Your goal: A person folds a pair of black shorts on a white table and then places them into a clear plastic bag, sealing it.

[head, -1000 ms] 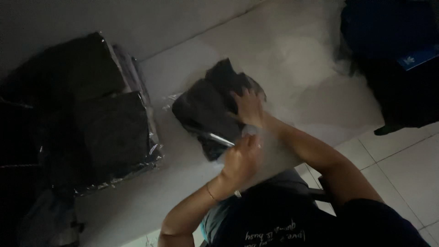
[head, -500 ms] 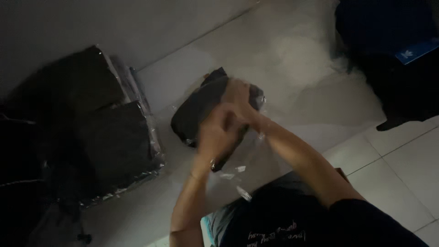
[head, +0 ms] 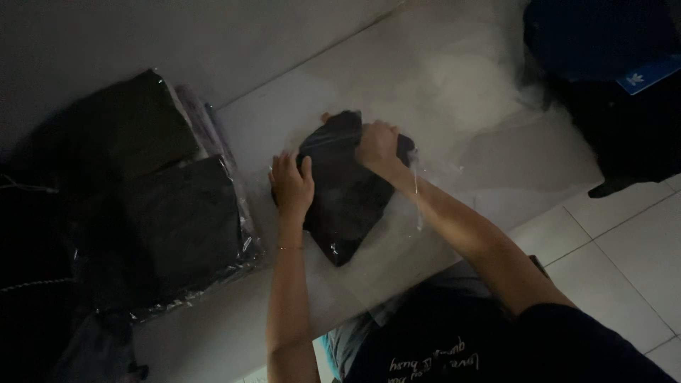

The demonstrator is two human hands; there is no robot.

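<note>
A folded black garment (head: 347,195) lies on the pale floor in front of me, inside a clear plastic bag (head: 418,213) whose loose end spreads toward me. My left hand (head: 291,183) presses on the garment's left edge, fingers apart. My right hand (head: 377,145) grips the garment's far right corner through or with the plastic. A thin bracelet circles my left wrist.
Stacked dark garments in shiny clear bags (head: 177,213) lie to the left against the wall. A dark blue and black bundle (head: 610,78) with a light blue tag sits at the upper right. White floor tiles (head: 624,248) extend to the right.
Both hands moved apart from a clasp over the garment's middle. The left hand now lies on the left edge, the right on the far corner. The garment lies flatter.
</note>
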